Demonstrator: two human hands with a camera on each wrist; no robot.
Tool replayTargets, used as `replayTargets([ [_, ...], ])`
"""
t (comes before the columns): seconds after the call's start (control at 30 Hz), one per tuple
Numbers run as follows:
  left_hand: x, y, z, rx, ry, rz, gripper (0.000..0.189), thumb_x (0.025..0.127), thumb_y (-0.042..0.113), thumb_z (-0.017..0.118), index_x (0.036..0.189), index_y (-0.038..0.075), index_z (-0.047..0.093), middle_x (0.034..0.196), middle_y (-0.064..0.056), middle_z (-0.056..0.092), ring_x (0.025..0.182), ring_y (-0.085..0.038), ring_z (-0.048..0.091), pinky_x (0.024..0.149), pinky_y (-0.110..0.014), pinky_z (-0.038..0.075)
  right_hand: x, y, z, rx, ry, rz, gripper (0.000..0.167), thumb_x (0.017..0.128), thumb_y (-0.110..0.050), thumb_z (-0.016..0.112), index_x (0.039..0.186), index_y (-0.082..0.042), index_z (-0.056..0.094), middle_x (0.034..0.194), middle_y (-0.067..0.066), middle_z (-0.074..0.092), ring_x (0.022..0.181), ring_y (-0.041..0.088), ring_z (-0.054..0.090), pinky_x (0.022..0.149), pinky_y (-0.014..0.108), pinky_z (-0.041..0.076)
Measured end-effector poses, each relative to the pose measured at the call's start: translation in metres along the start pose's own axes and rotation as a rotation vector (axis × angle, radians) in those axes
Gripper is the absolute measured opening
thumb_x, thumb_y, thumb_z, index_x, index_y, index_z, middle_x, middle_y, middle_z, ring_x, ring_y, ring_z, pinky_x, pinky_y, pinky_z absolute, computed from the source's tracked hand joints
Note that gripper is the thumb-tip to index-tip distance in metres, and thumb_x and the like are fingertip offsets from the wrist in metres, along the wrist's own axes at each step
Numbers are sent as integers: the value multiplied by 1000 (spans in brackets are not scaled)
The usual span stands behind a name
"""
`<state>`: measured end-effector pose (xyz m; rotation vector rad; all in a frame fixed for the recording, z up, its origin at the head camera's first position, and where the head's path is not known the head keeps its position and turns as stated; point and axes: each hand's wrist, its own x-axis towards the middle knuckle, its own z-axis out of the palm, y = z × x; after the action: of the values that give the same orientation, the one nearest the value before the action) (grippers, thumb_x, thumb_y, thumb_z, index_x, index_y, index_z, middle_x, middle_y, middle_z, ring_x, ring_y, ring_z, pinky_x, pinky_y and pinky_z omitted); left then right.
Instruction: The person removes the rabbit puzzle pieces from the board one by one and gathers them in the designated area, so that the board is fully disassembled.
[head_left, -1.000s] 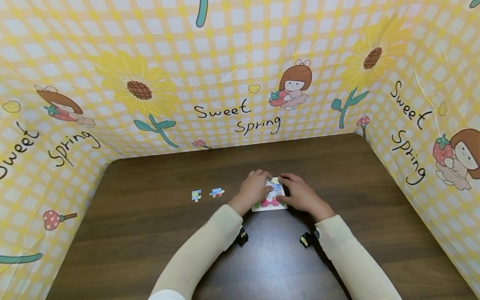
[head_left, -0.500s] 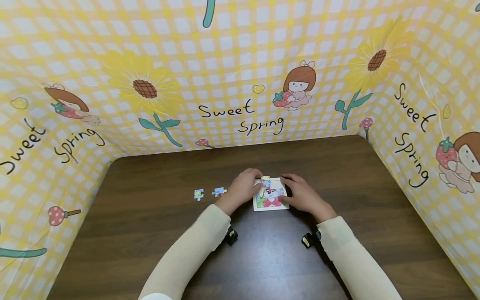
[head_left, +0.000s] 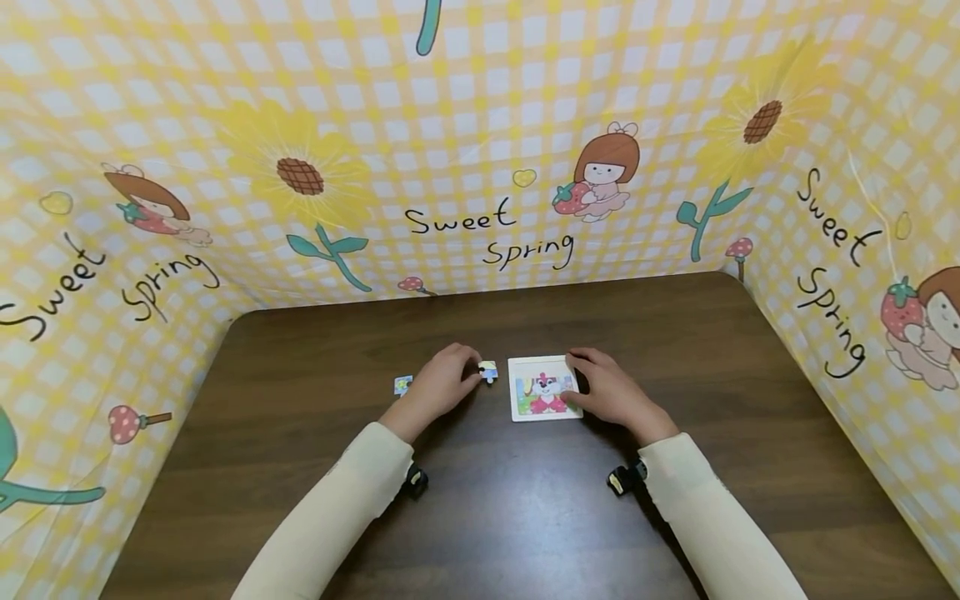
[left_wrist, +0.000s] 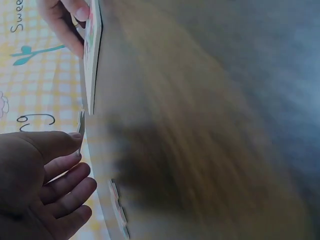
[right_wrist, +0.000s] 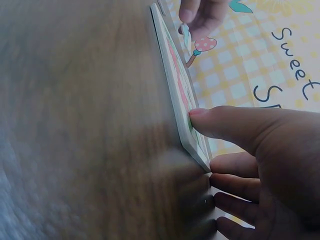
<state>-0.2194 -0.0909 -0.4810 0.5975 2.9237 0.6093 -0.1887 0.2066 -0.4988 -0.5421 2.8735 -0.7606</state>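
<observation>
A square jigsaw board [head_left: 514,400] with a white border lies on the table, showing a cartoon animal in pink; its upper strip is bare white. My right hand [head_left: 611,390] grips the board's right side, thumb on the picture and fingertips at the edge, as the right wrist view shows. Left of the board, my left hand [head_left: 438,383] pinches a jigsaw piece [head_left: 489,372] between thumb and index finger. In the left wrist view that piece [left_wrist: 81,125] is seen edge-on above the tabletop, the other fingers loosely bent.
A loose jigsaw piece [head_left: 402,384] lies on the brown table [head_left: 480,517] left of my left hand, partly covered by it. Thin edges of loose pieces [left_wrist: 118,207] show in the left wrist view. A yellow checked cloth [head_left: 450,150] walls the table's back and sides.
My left hand has moved left off the board, carrying the jigsaw piece, and the board's upper part is uncovered. The right hand keeps its grip on the board's right side.
</observation>
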Motion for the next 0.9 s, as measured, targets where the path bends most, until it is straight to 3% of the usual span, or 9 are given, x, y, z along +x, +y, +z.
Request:
replayTargets([
  [0.3,-10,-9,2,56,9,30,24,93,23,68,112,10,65,110,-5,60,99,-20,58,88,-36,48,-1,2,0,-9,4,-6,73,90,-39,70,146,-2,42,150,16,36,138,36,32,105,53,34],
  [0.9,-15,-13,3,101,18,62,23,92,21,68,111,8,67,112,-7,60,101,-23,59,86,-36,50,0,0,-1,-2,16,-15,72,89,-36,72,145,-1,43,149,18,37,136,37,34,104,54,35],
])
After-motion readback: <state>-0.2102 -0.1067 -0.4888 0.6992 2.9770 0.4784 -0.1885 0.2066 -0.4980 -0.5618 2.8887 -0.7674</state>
